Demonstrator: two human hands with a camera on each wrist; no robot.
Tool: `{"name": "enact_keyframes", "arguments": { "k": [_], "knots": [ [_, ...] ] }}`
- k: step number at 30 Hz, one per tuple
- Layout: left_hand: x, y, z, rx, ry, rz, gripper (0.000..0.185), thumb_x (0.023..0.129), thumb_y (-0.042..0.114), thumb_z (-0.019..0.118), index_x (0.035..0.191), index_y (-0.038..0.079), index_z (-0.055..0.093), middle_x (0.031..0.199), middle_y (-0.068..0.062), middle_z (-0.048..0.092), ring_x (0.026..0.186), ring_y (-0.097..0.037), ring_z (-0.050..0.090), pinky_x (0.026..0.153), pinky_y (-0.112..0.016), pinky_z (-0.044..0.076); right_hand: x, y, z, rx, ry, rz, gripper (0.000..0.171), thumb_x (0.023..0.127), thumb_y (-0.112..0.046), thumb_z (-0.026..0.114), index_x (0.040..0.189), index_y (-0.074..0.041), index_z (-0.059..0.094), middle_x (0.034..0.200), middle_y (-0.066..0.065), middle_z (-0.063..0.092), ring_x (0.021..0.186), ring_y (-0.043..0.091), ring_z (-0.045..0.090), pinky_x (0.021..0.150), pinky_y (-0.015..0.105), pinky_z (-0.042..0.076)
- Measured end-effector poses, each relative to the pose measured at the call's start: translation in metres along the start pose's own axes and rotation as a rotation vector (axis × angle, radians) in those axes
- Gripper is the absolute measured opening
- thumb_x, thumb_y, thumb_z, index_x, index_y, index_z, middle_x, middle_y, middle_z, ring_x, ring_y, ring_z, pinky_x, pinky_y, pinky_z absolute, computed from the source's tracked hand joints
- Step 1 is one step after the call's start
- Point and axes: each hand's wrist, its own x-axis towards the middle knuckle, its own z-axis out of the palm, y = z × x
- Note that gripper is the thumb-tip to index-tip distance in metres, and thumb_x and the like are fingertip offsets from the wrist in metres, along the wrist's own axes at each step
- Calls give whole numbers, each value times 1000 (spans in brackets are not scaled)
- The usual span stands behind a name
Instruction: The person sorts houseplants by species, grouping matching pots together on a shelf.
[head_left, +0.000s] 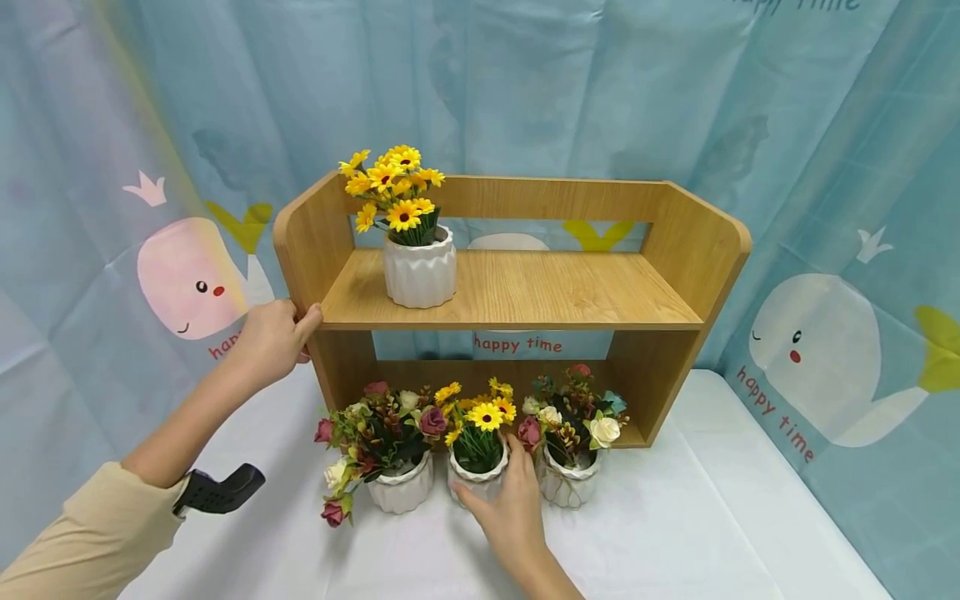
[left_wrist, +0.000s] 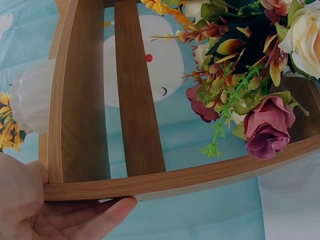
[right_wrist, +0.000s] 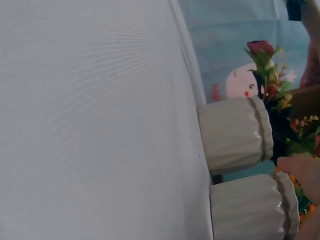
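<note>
My left hand (head_left: pixel 273 343) grips the left side panel of a two-tier wooden shelf (head_left: pixel 540 287), thumb at the front edge and fingers behind, as the left wrist view also shows. On the table my right hand (head_left: pixel 513 504) holds the middle white pot (head_left: pixel 467 482) of yellow daisies (head_left: pixel 486 415) by its rim, thumb on the left and fingers on the right. In the right wrist view that ribbed pot (right_wrist: pixel 252 210) stands on the cloth. Close on its left is a white pot (head_left: pixel 402 490) of mixed roses; another rose pot (head_left: pixel 567 486) stands right beside my fingers.
A fourth white pot (head_left: pixel 420 271) with yellow daisies (head_left: pixel 403 215) sits on the left of the upper tier. White cloth (head_left: pixel 720 517) covers the table. A blue printed curtain (head_left: pixel 525 83) hangs behind. A black strap piece (head_left: pixel 221 492) sticks out from my left sleeve.
</note>
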Motion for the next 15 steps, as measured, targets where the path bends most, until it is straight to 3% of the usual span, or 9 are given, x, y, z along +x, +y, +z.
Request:
{"name": "enact_keyframes", "arguments": {
  "k": [8, 15],
  "knots": [
    [0, 2, 0, 0, 4, -3, 51, 113, 28, 39, 84, -9, 57, 67, -18, 62, 60, -29, 74, 53, -31, 50, 2, 0, 10, 18, -8, 106, 107, 66, -28, 101, 148, 10, 45, 125, 35, 60, 114, 51, 64, 98, 63, 52],
    [-1, 2, -1, 5, 6, -8, 52, 113, 29, 38, 81, -7, 56, 66, -17, 62, 60, -29, 74, 53, -32, 49, 0, 1, 20, 57, 10, 133, 113, 61, -18, 103, 151, 6, 40, 124, 36, 58, 113, 51, 62, 98, 64, 52]
  ]
}}
